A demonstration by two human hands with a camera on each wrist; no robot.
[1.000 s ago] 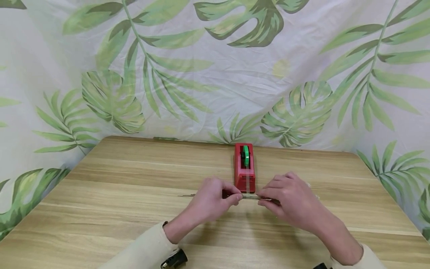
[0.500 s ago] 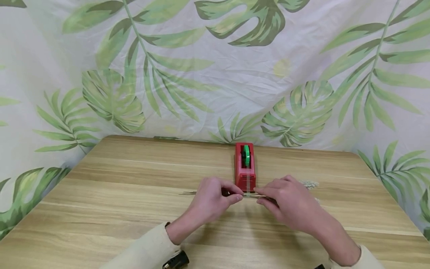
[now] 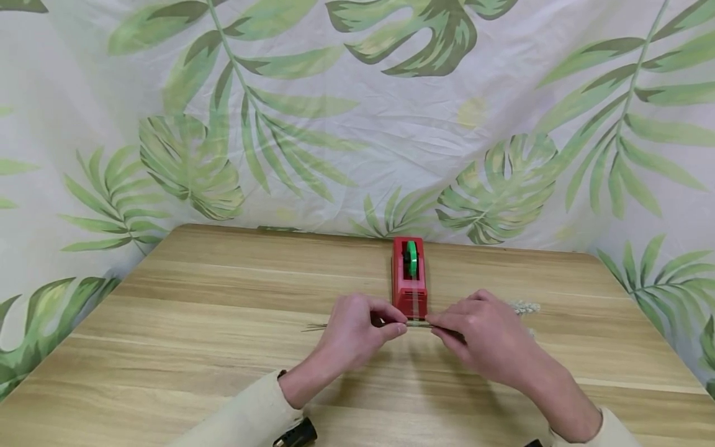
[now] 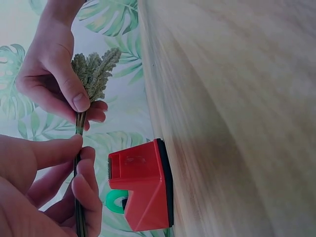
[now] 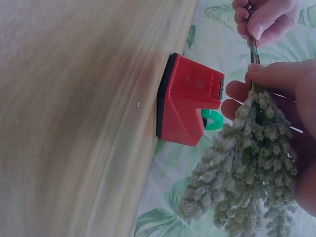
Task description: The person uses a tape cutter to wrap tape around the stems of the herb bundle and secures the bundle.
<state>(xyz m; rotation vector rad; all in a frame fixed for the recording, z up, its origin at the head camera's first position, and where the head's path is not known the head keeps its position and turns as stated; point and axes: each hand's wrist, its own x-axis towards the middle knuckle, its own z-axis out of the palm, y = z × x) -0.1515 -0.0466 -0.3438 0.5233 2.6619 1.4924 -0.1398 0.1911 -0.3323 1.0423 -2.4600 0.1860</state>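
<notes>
My left hand (image 3: 357, 326) and right hand (image 3: 491, 335) hold a bunch of dried flowers (image 5: 261, 153) level above the table. The left thumb and fingers pinch its thin dark stems (image 4: 77, 197). Just below the fluffy grey-green heads, my right thumb and fingers grip the stems. Between the two hands shows a short bare length of stem. Beyond it stands a red tape dispenser (image 3: 398, 279) with a green roll (image 3: 412, 257). A clear strip of tape (image 3: 416, 304) runs from its front toward the stems.
The wood-grain table (image 3: 223, 298) extends to both sides. A white leaf-print cloth (image 3: 313, 124) hangs behind its far edge. In the right wrist view, a tiny pale scrap (image 5: 138, 104) lies on the tabletop near the dispenser.
Both hands keep their hold in nearly the same place. The stems have turned slightly between the fingers, and a pale flower head shows more clearly beyond the right hand.
</notes>
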